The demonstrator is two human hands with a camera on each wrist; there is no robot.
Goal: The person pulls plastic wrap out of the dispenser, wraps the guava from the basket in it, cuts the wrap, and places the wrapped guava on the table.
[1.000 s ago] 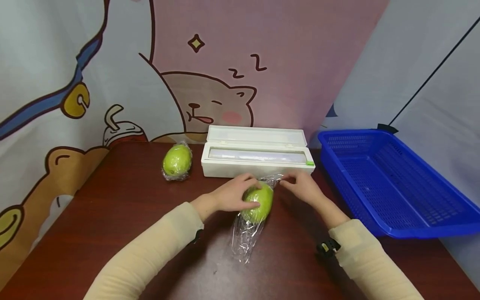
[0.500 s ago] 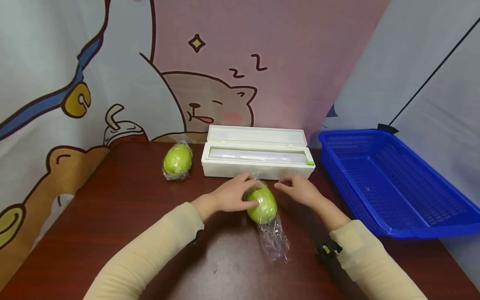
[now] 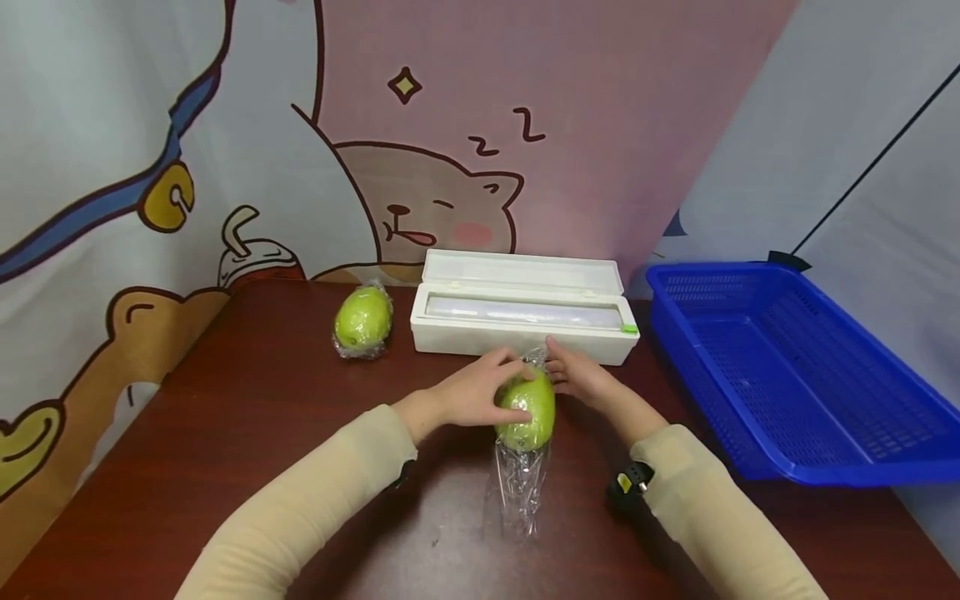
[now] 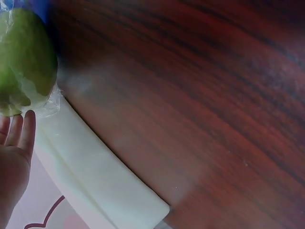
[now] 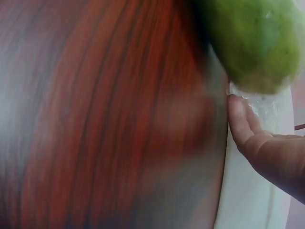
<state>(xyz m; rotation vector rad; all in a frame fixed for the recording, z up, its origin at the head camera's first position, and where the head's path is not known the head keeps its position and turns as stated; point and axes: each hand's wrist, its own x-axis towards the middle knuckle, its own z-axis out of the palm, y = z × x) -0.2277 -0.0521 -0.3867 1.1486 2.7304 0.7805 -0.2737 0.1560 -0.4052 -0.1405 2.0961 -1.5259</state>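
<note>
A green mango (image 3: 537, 417) wrapped in clear cling film lies on the table in the middle of the head view. My left hand (image 3: 472, 392) grips it from the left, thumb on the near side and fingers over the far end. A long crumpled tail of film (image 3: 519, 492) trails from the near end toward me. Beyond the fruit, my right hand (image 3: 583, 377) touches the film at its far end, fingers fairly straight; the right wrist view shows these fingers (image 5: 240, 121) against the film just past the mango (image 5: 257, 47).
A white cling film box (image 3: 517, 340) stands behind the hands, lid up, roll inside. Back left lies another wrapped green mango (image 3: 363, 318). A blue plastic basket (image 3: 690, 367) occupies the right side. The table (image 3: 187, 433) meets a cartoon-printed cloth backdrop (image 3: 600, 125).
My right hand has let go of the film end, drawn away, then come back to the fruit's far end. The near film tail swung right, then back left. My left hand keeps its hold.
</note>
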